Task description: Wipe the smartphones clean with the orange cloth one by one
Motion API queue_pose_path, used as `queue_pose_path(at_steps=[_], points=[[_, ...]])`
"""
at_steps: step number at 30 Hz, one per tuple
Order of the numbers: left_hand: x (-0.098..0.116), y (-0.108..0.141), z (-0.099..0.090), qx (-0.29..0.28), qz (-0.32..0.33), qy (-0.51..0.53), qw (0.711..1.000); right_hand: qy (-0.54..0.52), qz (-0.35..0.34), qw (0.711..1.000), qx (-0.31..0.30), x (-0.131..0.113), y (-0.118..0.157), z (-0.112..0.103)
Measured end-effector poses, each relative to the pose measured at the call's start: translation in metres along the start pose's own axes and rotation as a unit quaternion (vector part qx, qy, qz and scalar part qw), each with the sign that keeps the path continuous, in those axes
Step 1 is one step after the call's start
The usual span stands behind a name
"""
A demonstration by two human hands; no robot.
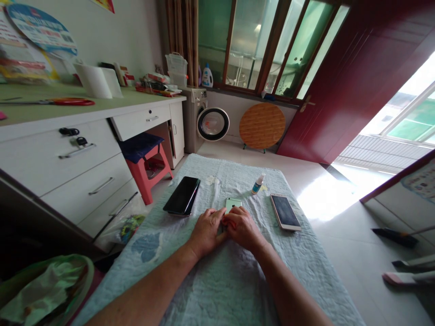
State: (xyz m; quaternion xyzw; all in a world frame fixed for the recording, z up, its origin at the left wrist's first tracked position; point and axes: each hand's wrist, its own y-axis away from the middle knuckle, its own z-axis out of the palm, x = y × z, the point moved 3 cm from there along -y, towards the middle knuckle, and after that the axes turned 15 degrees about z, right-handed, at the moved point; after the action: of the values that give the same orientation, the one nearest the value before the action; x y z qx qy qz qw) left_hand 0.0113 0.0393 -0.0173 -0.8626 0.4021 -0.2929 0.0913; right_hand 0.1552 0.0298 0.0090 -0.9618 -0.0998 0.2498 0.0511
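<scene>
Pale-blue cloth | phone – pale bk, dark logo | L hand, R hand atop – bent, pinch unclear

Blue cloth, stacked devices, green phone, white-edged phone, bottle

- On the cloth: left phone left, middle phone central, right phone right;
- bottle behind and between the middle and right phones;
- stool beyond the cloth's left edge, partly under the desk.
</scene>
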Motion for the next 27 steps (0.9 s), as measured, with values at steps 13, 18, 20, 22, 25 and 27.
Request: queue_pose_path(at_steps=[13,18,20,22,25,27], points=[[0.007,-0.004,-0.006,-0.039,-0.012,-0.002,0.999,0.114,0.202,0.969,0.083,0.024,-0.015,0.0],[0.007,-0.004,-0.007,-0.04,-0.016,-0.002,0.999,0.111,0.212,0.968,0.072,0.026,-0.016,0.002],[0.006,-0.004,-0.006,-0.038,-0.013,-0.001,0.999,0.094,0.187,0.976,0.065,0.024,-0.016,0.002],[0.006,-0.004,-0.006,-0.034,-0.009,0.001,0.999,0.074,0.156,0.983,0.06,0.021,-0.015,0.002],[0.005,-0.003,-0.005,-0.027,-0.012,0.006,1.0,0.054,0.124,0.989,0.063,0.015,-0.012,0.002],[0.004,-0.003,-0.004,-0.026,-0.02,0.008,0.999,0.051,0.113,0.99,0.065,0.01,-0.01,0.001]])
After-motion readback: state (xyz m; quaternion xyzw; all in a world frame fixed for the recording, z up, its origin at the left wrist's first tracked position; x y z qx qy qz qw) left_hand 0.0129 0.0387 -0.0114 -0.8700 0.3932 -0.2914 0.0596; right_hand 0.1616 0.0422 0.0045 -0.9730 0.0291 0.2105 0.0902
